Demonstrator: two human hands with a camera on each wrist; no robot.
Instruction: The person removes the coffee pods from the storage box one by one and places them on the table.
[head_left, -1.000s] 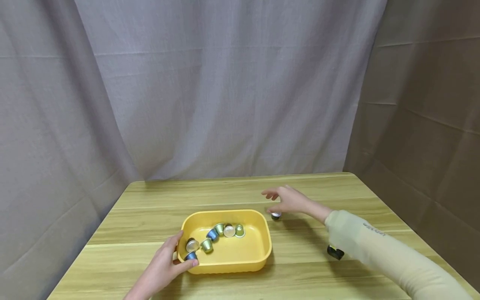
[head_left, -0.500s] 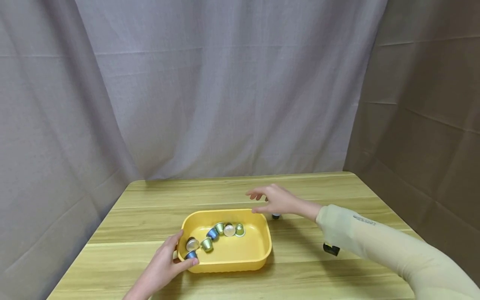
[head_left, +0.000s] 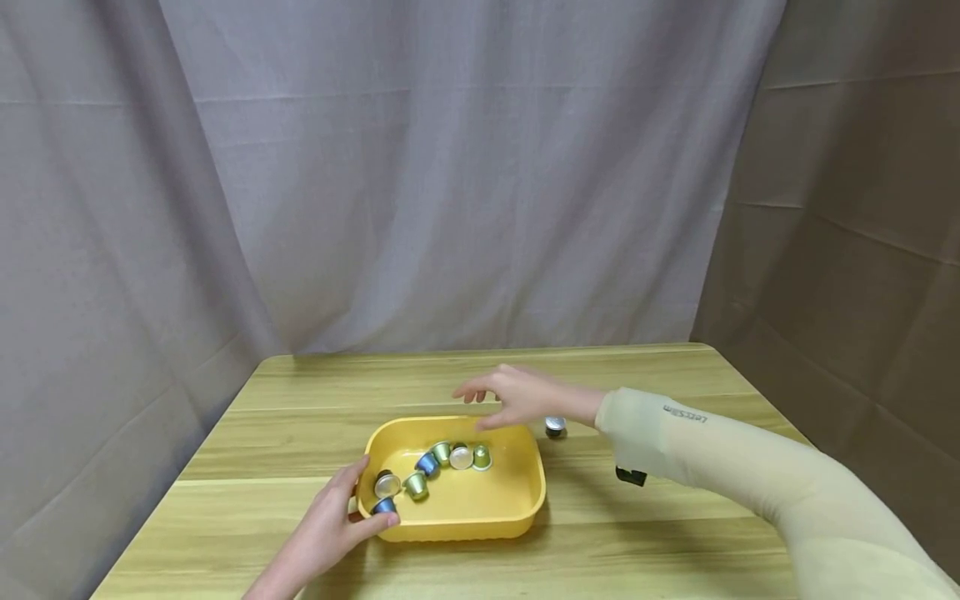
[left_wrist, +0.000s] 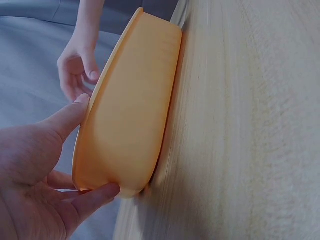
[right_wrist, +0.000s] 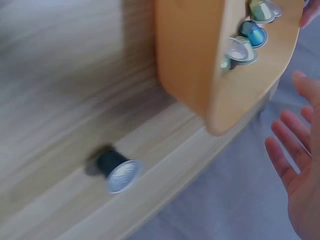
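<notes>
My left hand [head_left: 330,533] gripped the yellow tray [head_left: 517,508] corner. My right hand [head_left: 517,398], fingers loose and empty, hovered over its far rim. Six capsules [head_left: 431,471] inside; one dark capsule [head_left: 555,427] lay just right, outside.

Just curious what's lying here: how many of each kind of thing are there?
Tray: 1
Capsules in it: 7
Capsule on the table: 1
Total: 9
</notes>
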